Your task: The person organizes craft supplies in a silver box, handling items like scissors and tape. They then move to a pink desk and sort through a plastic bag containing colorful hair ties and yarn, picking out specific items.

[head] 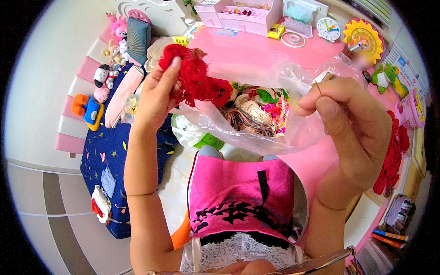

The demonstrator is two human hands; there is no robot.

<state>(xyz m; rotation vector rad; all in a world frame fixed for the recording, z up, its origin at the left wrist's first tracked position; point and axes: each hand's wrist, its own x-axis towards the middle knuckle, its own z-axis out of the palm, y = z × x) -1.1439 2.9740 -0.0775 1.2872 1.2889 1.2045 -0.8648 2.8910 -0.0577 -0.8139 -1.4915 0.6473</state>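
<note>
My left hand (pixel 156 91) is raised on the left, its thumb and fingers closed on a tangled bundle of red yarn (pixel 196 75). The bundle hangs to the right, over the rim of a clear plastic bag (pixel 237 134). Inside the open bag lie skeins of cream yarn (pixel 250 108), brown variegated yarn (pixel 245 122), and some pink and green strands. In front of the bag's right side, my right hand (pixel 354 117) is curled, with a thin brownish needle-like piece (pixel 319 88) between its fingers. Whether that is a needle or a thread, I cannot tell.
The pink table (pixel 254 51) bears a pink organizer box (pixel 240 15), a tape roll (pixel 293 39), a toy clock (pixel 328 30) and a green plush toy (pixel 383 78). Red material (pixel 392 154) lies at its right. Left is a bed (pixel 103 151) with plush toys. A pink apron (pixel 240 192) covers my lap.
</note>
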